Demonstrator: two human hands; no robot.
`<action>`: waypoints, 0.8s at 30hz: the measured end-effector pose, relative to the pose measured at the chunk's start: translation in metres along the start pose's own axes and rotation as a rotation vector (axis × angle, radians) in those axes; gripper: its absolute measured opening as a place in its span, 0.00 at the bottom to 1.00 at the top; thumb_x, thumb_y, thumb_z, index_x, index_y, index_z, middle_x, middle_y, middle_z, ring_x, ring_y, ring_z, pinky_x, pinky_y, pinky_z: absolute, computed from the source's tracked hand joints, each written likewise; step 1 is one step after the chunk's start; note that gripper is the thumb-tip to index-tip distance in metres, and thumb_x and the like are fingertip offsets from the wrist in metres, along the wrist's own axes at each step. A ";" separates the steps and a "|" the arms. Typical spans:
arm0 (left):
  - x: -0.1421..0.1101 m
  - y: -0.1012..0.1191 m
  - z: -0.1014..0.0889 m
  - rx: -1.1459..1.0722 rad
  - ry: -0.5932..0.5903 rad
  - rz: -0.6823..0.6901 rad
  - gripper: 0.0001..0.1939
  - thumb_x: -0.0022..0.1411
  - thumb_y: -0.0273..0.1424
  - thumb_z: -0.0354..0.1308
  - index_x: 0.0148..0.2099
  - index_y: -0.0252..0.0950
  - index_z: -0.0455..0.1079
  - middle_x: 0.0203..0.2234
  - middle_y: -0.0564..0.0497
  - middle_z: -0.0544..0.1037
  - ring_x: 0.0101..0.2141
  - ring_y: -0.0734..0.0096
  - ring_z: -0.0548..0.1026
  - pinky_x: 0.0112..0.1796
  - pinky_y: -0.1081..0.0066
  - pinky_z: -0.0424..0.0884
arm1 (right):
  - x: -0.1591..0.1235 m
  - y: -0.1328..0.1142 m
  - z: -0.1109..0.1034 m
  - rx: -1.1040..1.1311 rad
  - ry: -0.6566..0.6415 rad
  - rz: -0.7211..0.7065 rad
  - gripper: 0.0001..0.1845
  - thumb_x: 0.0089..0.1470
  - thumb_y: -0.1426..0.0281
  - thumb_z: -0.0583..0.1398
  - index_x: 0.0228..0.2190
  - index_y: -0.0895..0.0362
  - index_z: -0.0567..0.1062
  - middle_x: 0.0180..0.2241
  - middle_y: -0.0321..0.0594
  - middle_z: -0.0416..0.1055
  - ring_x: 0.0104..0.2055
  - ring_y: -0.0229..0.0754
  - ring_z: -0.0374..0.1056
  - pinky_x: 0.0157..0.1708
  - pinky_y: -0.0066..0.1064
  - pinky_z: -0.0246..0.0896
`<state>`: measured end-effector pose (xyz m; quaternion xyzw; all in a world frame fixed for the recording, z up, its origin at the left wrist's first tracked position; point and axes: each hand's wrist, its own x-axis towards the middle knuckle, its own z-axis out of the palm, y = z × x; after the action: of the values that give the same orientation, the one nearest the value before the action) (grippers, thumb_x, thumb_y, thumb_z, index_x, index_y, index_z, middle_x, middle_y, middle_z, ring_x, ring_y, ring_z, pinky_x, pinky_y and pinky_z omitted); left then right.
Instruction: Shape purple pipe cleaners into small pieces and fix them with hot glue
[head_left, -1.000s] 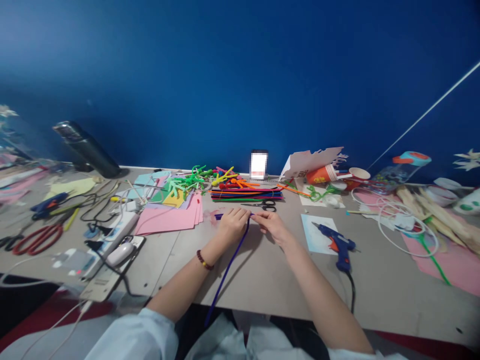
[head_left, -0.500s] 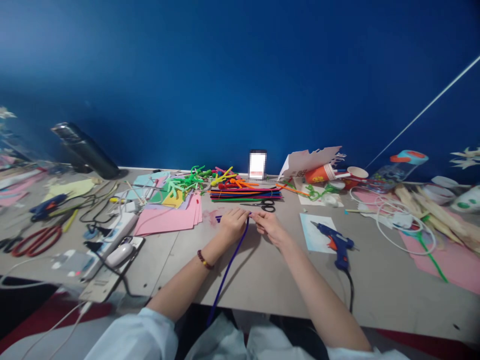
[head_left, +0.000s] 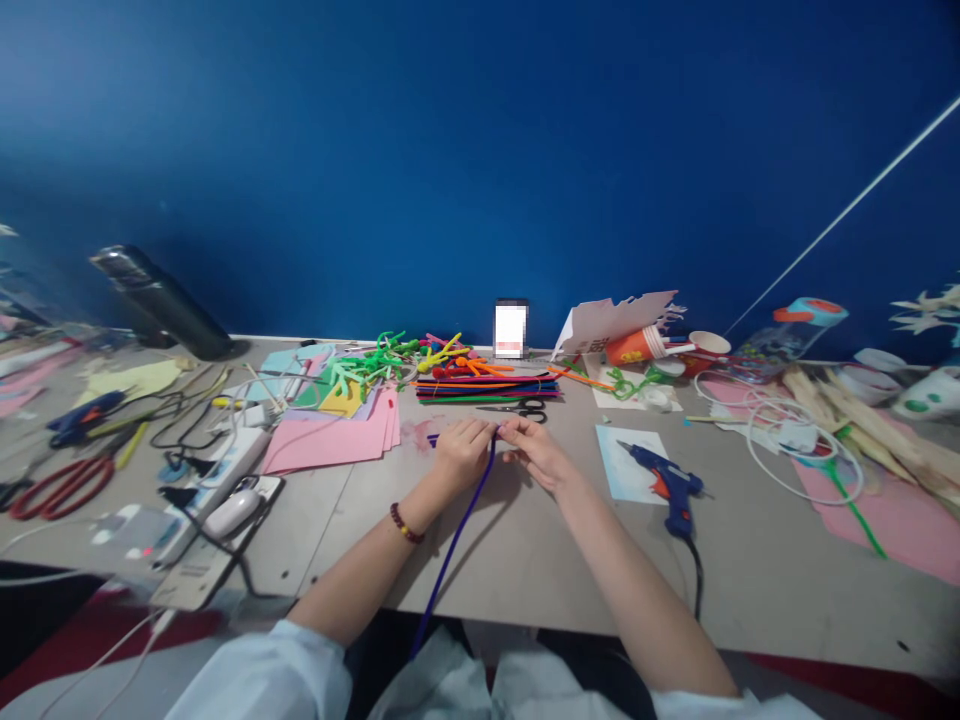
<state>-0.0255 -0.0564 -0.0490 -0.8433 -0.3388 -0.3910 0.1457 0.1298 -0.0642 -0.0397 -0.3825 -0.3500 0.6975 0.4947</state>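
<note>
A purple pipe cleaner (head_left: pixel 455 540) runs from between my hands down past the table's front edge toward my lap. My left hand (head_left: pixel 463 452) is closed around it, and a short purple end pokes out on the left side of that hand. With thumb and fingertips, my right hand (head_left: pixel 535 450) pinches the pipe cleaner right beside the left hand. The fingers hide the exact spot where it bends. Just beyond my hands lie black-handled scissors (head_left: pixel 534 410) and a bundle of coloured pipe cleaners (head_left: pixel 487 388).
On the right, a blue glue gun (head_left: pixel 670 487) rests partly on a light blue card (head_left: pixel 611 470). Pink paper (head_left: pixel 330 440), a power strip (head_left: pixel 217 490) and red-handled scissors (head_left: pixel 64 487) lie to the left. A phone (head_left: pixel 511 328) stands against the blue wall.
The view has turned slightly, so everything sits a little further left. Both hands keep their hold on the purple pipe cleaner, with only a slight shift of the right fingers.
</note>
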 end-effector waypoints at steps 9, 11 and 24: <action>0.000 0.002 0.003 -0.047 0.011 -0.024 0.13 0.62 0.21 0.44 0.38 0.32 0.70 0.25 0.47 0.74 0.27 0.70 0.71 0.28 0.71 0.65 | -0.001 -0.004 0.003 -0.027 0.102 0.011 0.18 0.28 0.61 0.72 0.20 0.57 0.73 0.24 0.33 0.67 0.29 0.35 0.63 0.19 0.23 0.57; 0.000 0.004 0.004 -0.119 0.015 -0.073 0.12 0.62 0.21 0.44 0.38 0.33 0.70 0.25 0.48 0.74 0.28 0.70 0.71 0.29 0.71 0.66 | -0.001 -0.003 0.003 0.002 0.118 0.037 0.18 0.29 0.61 0.71 0.22 0.58 0.74 0.23 0.33 0.67 0.28 0.34 0.63 0.19 0.22 0.56; 0.002 -0.011 -0.004 0.067 -0.167 0.124 0.13 0.62 0.22 0.44 0.41 0.34 0.69 0.29 0.47 0.73 0.32 0.67 0.70 0.32 0.67 0.62 | -0.006 -0.018 -0.010 0.026 -0.171 0.294 0.15 0.37 0.67 0.69 0.25 0.60 0.70 0.15 0.23 0.49 0.14 0.24 0.42 0.12 0.19 0.30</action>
<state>-0.0343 -0.0493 -0.0453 -0.8870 -0.3098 -0.2980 0.1688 0.1479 -0.0635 -0.0276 -0.3623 -0.3222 0.7968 0.3606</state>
